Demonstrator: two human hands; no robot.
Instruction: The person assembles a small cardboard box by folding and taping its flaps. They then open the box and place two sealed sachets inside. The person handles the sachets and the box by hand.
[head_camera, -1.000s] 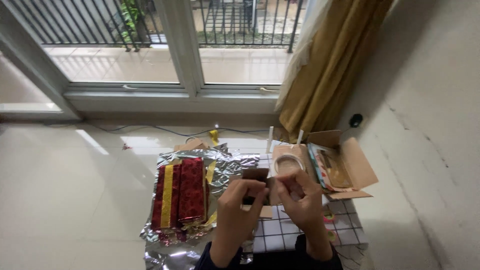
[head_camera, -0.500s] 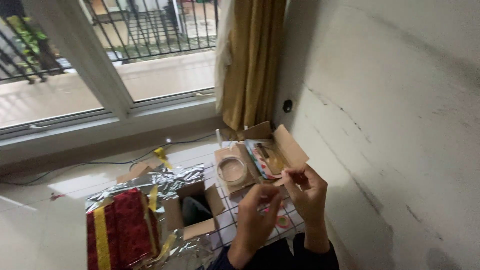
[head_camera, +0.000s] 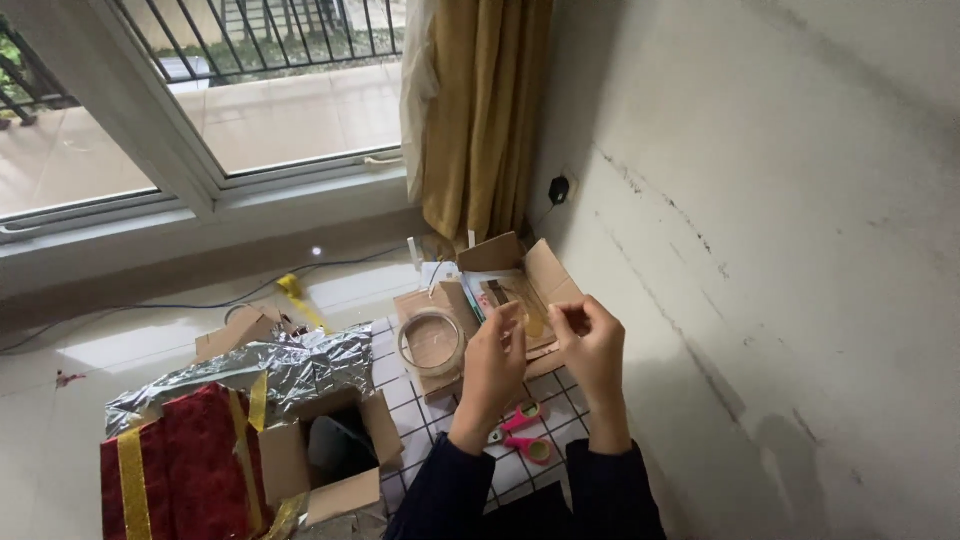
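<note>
Head view: left hand and right hand raised together just above the open cardboard box, fingertips pinching a clear tape strip between them; looks light, limp, sticky; best held by its ends; tape roll left of box.

2 hands, 1 tape roll, 1 pink scissors, 2 open cardboard boxes, 1 red gift box, 1 curtain.

Red foil-wrapped gift box with gold ribbon bottom-left; open brown cardboard box beside it; another open brown carton by the curtain.
</note>
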